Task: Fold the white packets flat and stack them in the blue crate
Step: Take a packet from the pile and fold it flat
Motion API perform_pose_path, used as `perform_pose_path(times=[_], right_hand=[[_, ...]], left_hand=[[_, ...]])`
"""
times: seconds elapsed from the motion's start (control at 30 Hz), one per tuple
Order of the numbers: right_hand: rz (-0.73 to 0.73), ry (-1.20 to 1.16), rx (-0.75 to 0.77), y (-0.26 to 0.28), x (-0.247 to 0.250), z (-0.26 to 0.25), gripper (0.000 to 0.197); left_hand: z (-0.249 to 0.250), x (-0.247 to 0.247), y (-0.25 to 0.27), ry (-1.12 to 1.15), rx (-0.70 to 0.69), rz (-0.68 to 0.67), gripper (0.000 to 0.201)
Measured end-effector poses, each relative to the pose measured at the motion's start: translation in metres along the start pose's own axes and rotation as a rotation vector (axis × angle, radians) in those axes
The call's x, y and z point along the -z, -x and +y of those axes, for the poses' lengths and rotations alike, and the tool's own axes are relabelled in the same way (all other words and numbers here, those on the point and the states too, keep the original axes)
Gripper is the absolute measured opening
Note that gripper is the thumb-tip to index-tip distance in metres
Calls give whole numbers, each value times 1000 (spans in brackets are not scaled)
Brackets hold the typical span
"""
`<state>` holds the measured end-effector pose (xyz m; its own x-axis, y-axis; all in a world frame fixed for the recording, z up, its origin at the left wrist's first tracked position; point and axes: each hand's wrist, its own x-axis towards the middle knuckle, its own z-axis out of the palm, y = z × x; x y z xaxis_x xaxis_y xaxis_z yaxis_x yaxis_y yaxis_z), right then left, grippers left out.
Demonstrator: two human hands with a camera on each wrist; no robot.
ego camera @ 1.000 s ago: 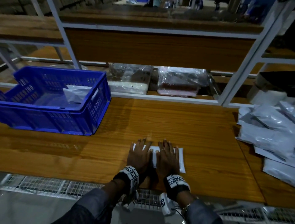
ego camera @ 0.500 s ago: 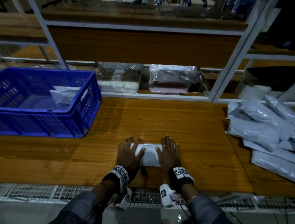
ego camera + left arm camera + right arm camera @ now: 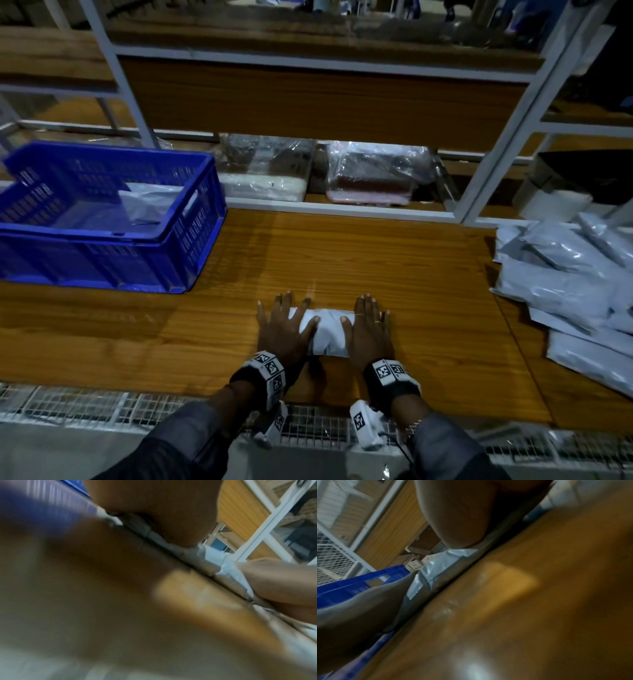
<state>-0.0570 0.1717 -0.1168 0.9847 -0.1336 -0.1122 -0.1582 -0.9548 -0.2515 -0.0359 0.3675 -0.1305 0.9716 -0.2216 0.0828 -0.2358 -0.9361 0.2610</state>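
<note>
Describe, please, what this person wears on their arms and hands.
Both arms have dark grey sleeves. Each wrist carries a black band with white blocks printed with black square codes. The left hand and right hand each show a ring; a chain bracelet sits at the right cuff.

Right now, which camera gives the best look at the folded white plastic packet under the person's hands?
The head view: the folded white plastic packet lies whole on the wooden table, with the left hand and right hand flat on its ends. The left and right wrist views catch only crumpled edges, close and blurred.
</note>
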Motion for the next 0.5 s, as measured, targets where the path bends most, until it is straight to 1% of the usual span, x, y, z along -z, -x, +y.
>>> perform_pose_path(times=[0.07, 0.13, 0.2, 0.3, 0.33, 0.43, 0.5], right_hand=[[-3, 12, 26, -2, 2, -6, 73], [-59, 17, 39, -3, 3, -13, 67], [-84, 8, 50, -5, 1, -19, 66], [-18, -41, 68, -2, 1, -23, 78], [1, -36, 78, -1, -1, -23, 79], [49, -27, 110, 0, -11, -24, 62], [25, -39, 81, -2, -13, -25, 67]], left_hand=[[3, 1, -1, 17, -42, -6, 61], [9, -1, 0, 53, -85, 19, 60], [14, -3, 1, 76, -66, 35, 61], [16, -6, 0, 23, -44, 67, 57], [17, -7, 1, 0, -41, 64, 56], [19, -10, 0, -55, -41, 51, 55], [20, -9, -1, -63, -55, 32, 54]])
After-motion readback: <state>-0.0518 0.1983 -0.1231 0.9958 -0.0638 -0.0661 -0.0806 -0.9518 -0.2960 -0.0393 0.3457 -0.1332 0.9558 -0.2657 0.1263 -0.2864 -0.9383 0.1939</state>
